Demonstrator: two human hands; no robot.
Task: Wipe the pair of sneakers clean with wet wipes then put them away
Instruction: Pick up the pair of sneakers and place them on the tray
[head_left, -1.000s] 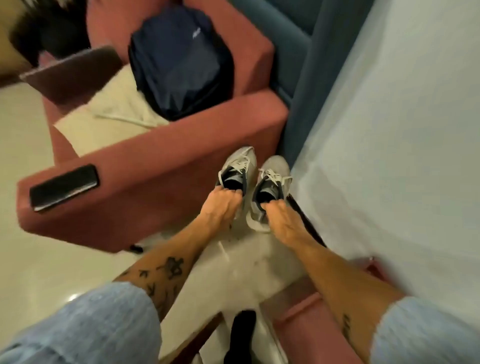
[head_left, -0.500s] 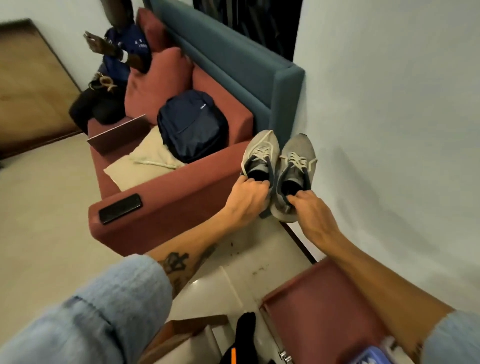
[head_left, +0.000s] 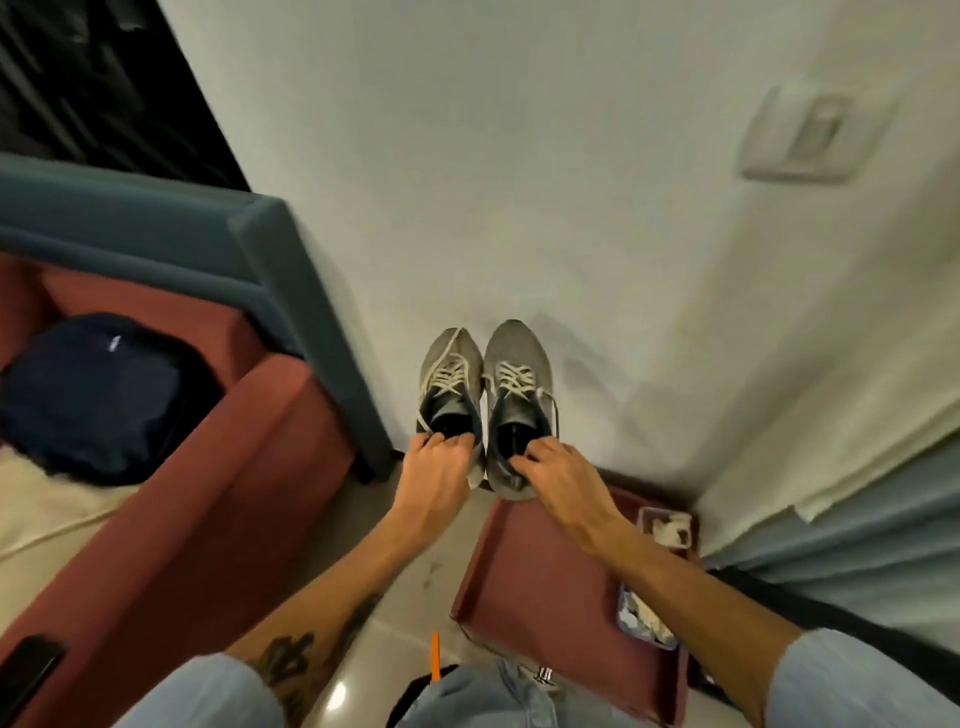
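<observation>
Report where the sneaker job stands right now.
Done, apparently: crumpled white wipes lie in a small tray on the red stool; the shoes' cleanliness is hard to judge. In hand: the left hand grips the left sneaker and the right hand the right sneaker, each at the heel opening, before the wall. Left: putting them away.
</observation>
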